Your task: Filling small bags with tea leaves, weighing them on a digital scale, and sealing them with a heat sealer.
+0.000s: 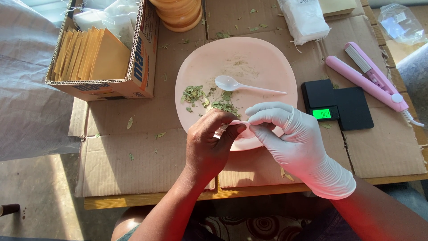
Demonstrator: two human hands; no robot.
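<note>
Head view, looking down at a table [147, 203] covered with flattened cardboard. Both hands meet over the near edge of the pink plate [267, 58]: the bare left hand [207, 147] and the white-gloved right hand [290, 138] pinch one small pale sachet [240, 126] between them, fingers closed narrow on it from either side. It looks like a small bag or filter pouch, but it's mostly hidden by the fingertips, so I can't tell whether its mouth is open. Dried green leaf bits [209, 99] lie in a loose pile on the plate, just beyond the hands, with a white plastic spoon [243, 85] resting beside them, bowl to the left. Right of the plate sits a black pocket scale [336, 105] with its display lit green, and past that a pink heat-sealer clamp [370, 76]. At upper left is a cardboard box [142, 58] with a row of tan paper envelopes [87, 53] standing on edge. Stacked wooden bowls [178, 13] and a white filled packet [305, 18] are at the top. Judging by the grip, the step in hand is working the sachet open or holding it ready. Anything next would need one hand freed for the spoon while the other keeps the sachet steady and its mouth up.
</note>
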